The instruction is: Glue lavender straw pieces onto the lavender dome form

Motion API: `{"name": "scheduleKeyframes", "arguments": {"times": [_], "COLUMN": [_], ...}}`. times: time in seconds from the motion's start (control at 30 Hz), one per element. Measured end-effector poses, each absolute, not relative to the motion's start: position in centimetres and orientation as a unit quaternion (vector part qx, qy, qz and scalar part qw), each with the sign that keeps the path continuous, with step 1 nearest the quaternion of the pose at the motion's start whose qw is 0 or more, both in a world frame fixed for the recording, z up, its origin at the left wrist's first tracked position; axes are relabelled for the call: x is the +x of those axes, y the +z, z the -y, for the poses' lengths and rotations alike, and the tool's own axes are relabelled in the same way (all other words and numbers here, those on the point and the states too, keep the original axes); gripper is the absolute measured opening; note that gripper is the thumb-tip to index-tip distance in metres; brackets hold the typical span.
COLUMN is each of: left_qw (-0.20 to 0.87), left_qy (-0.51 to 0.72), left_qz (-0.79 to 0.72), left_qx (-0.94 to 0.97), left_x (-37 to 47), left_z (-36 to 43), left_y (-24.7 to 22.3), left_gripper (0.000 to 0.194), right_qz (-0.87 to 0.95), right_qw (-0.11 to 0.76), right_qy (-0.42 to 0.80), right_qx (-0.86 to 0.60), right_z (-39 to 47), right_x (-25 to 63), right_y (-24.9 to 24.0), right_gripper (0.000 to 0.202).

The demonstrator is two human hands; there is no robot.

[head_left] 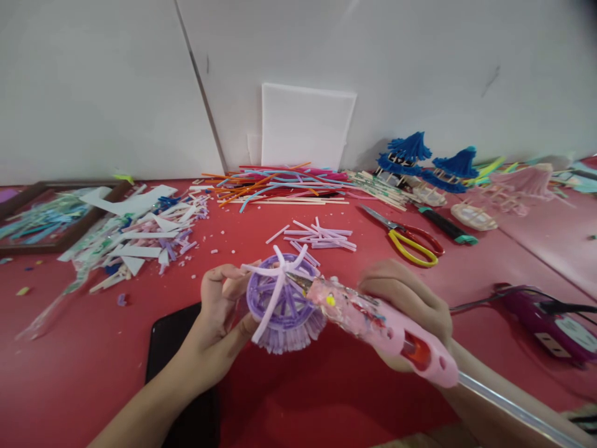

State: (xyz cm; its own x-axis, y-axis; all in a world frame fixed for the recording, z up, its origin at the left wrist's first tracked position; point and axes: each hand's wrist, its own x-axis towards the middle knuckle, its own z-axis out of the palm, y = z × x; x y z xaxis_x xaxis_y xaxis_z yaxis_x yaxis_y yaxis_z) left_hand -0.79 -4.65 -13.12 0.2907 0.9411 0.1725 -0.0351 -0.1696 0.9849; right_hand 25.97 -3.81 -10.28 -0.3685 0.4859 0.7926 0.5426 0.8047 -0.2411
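My left hand (pixel 228 305) grips the left side of a small purple pipe-cleaner model (pixel 284 311), round with spokes and a fringe below. Pale lilac pipe-cleaner pieces (pixel 278 283) cross its upper face. In my right hand (pixel 410 298), slightly blurred, is a pink glue gun (pixel 359 317) with a clear glue stick (pixel 504 398) out of its rear end. The gun's metal nozzle is at the lilac strips near the model's top; whether it touches them I cannot tell. Behind the model lie cut lilac pipe-cleaner lengths (pixel 321 236) on the red table.
Scissors (pixel 405 236) and a dark-handled tool (pixel 448 225) lie right. Blue (pixel 405 155) and pink model roofs (pixel 522 186) stand behind. Scraps (pixel 144 236) heap left, beside a brown frame (pixel 65 246). A black phone-like slab (pixel 172 336) lies under my left arm; a purple power strip (pixel 545 323) sits right.
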Motion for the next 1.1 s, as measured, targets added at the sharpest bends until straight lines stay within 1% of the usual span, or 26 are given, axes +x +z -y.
{"name": "scheduleKeyframes", "arguments": {"times": [0.13,0.4,0.63,0.8,1.1], "left_qw": [0.522,0.513,0.552,0.556,0.558], "left_qy": [0.478,0.487,0.483,0.48,0.479], "left_qz": [-0.368,-0.384,-0.368,-0.385,-0.398], "left_qx": [0.603,0.594,0.572,0.559,0.548], "left_x": [-0.7,-0.7,-0.6,-0.7,-0.9], "left_z": [4.8,4.7,4.8,4.9,5.0], "left_y": [-13.0,-13.4,-13.3,-13.2,-13.3], "left_gripper": [0.029,0.034,0.032,0.033,0.035], "right_qz": [0.827,0.818,0.812,0.811,0.813], "right_qw": [0.46,0.466,0.475,0.48,0.471], "right_qy": [-0.017,0.006,0.019,0.017,0.028], "right_qx": [-0.324,-0.338,-0.337,-0.334,-0.34], "right_z": [3.8,4.1,4.2,3.8,3.9], "right_x": [26.1,26.5,26.7,27.2,27.5], "right_y": [-10.3,-10.6,-10.6,-10.5,-10.1], "right_gripper": [0.013,0.012,0.014,0.017,0.011]}}
